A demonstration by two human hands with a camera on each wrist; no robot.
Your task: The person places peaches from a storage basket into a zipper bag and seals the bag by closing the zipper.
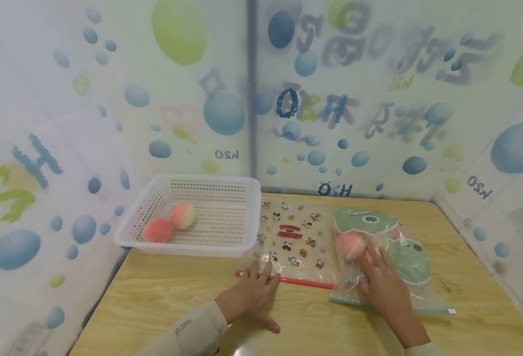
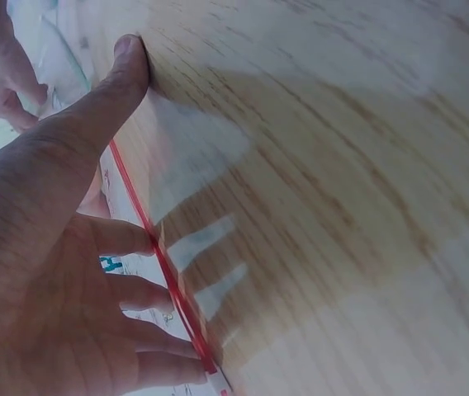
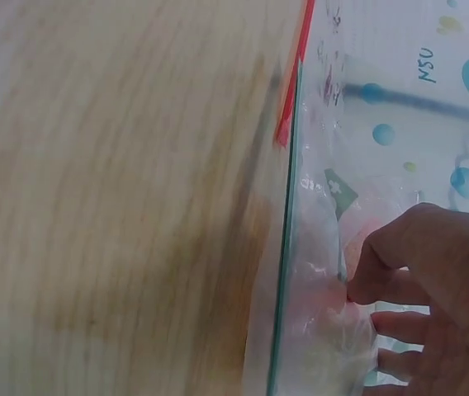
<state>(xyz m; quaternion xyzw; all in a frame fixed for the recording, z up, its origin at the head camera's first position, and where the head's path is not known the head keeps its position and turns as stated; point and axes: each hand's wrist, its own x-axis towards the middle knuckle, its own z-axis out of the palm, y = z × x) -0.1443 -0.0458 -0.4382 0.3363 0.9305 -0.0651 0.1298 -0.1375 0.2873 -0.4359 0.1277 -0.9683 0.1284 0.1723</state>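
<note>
My left hand (image 1: 251, 294) rests with spread fingers on the red slider edge (image 1: 306, 283) of a clear zip bag with cartoon mouse prints (image 1: 294, 237). In the left wrist view its fingertips touch that red strip (image 2: 172, 285), and the thumb is on the wood. To the right lies a clear zip bag with green dinosaur prints (image 1: 410, 259) and a green slider edge. Inside it are peaches (image 1: 350, 244), some partly covered by prints and my hand. My right hand (image 1: 385, 284) lies over this bag, its fingertips pressing the film beside the peaches.
A white plastic basket (image 1: 230, 247) at the back left holds two peaches (image 1: 158, 230). Everything stands on a wooden table (image 1: 167, 279). Printed curtain-like walls (image 1: 225, 153) enclose its back and sides.
</note>
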